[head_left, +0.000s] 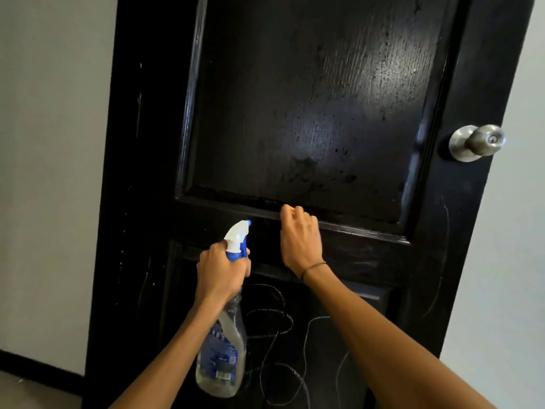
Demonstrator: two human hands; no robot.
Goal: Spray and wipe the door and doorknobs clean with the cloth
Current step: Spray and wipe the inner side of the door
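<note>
The left hand [221, 273] grips the neck of a clear spray bottle [222, 343], nozzle aimed at twelve o'clock toward the black door [295, 98]. The right hand [300, 240], at three o'clock of the nozzle, curls against the panel's lower moulding; whether it holds a cloth cannot be told. The steel doorknob [477, 141] sits at two o'clock, well apart. Thin cords [274, 320] dangle between the forearms.

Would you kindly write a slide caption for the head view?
Left hand grips a spray bottle while the right hand rests curled against the black door, knob untouched.
</note>
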